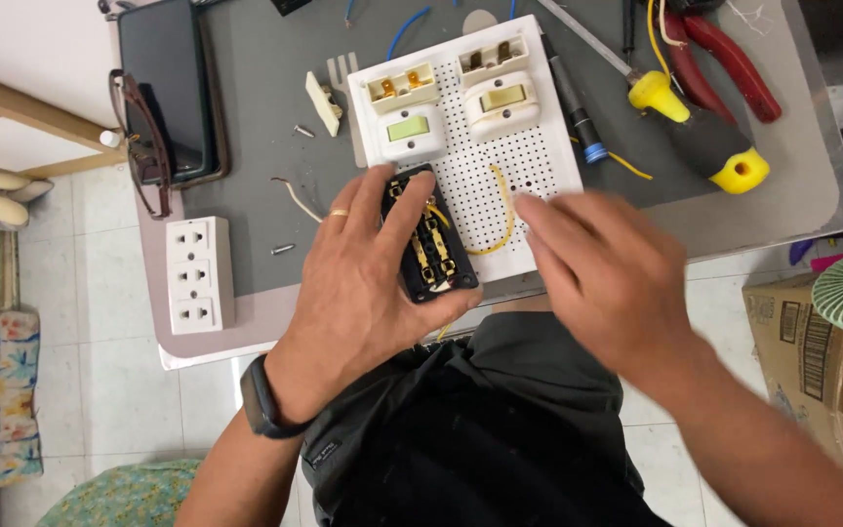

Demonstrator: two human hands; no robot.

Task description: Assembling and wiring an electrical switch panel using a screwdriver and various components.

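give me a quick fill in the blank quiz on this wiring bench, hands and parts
1. The left hand holds a ____ socket body with brass contacts at the near edge of the white perforated board.
2. The white three-outlet strip lies to the ____ of the left hand.
3. The screwdriver has a black and ____ handle.
4. The right hand is blurred and holds ____.

Missing words: black; left; yellow; nothing
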